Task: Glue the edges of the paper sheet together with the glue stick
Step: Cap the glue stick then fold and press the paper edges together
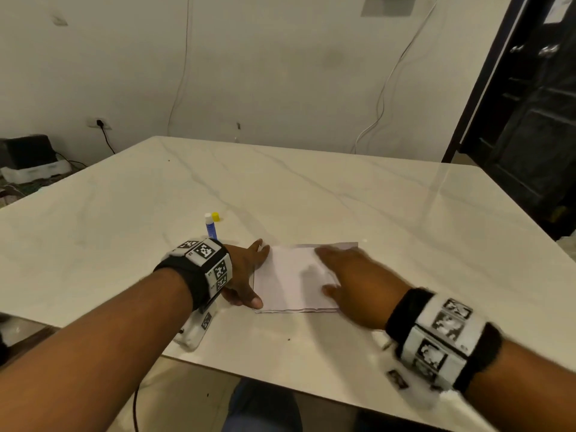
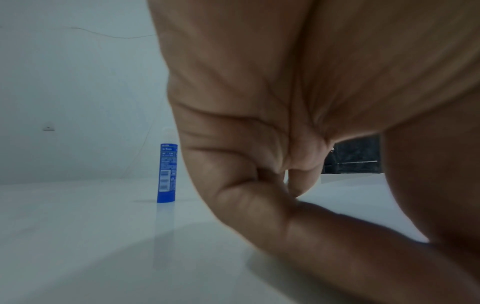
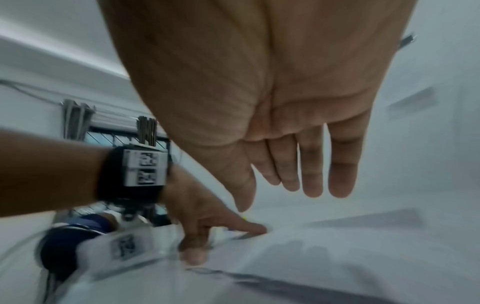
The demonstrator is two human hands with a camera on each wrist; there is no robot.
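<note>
Both forearms enter from the bottom of the head view, each strapped with a black wrist band carrying white coded marker tiles. On the marble table (image 1: 389, 213) the folded paper sheet (image 1: 290, 282) lies flat near the front edge, between the two hands. At the sheet's nine o'clock side the left hand (image 1: 243, 275) holds the fold down: its thumb (image 1: 254, 302) presses the near-left corner and its fingers touch the far-left corner, bent at the knuckles but not clenched. From three o'clock the right hand (image 1: 352, 285) lies over the sheet's right half, fingers (image 3: 340, 164) straight, together and released, grasping nothing; the right wrist view shows them just above the paper, and whether they touch it I cannot tell. Beyond the left wrist, at about eleven o'clock from the sheet, the blue glue stick (image 1: 210, 228) stands upright and uncapped, its yellow cap (image 1: 215, 217) just beside it on the table.
</note>
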